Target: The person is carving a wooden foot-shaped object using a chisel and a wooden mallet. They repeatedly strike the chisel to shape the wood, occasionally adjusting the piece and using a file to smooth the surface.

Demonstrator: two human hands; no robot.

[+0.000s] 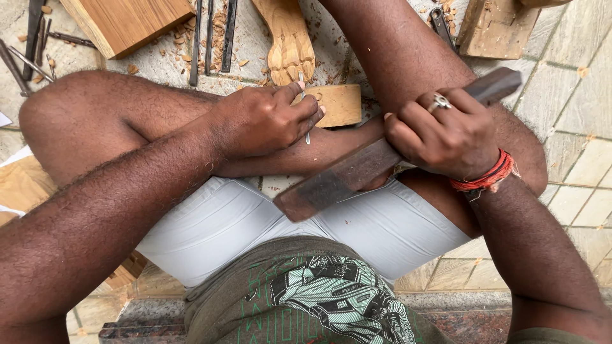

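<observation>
My left hand (264, 118) grips a thin metal chisel (306, 108), its tip pointing up at the carved end of a pale wooden piece (290, 41). That piece rests on a small wooden block (338, 102) lying by my crossed legs. My right hand (443, 130), with a ring and a red thread band at the wrist, is closed around a long dark wooden mallet bar (344, 175). The bar slants from upper right down to lower left over my lap.
Several metal chisels (210, 35) lie on the stone floor with wood shavings. A large wooden block (127, 22) sits at the top left, another wooden block (494, 25) at the top right. More tools (25, 51) lie far left. Tiled floor (574, 127) runs along the right.
</observation>
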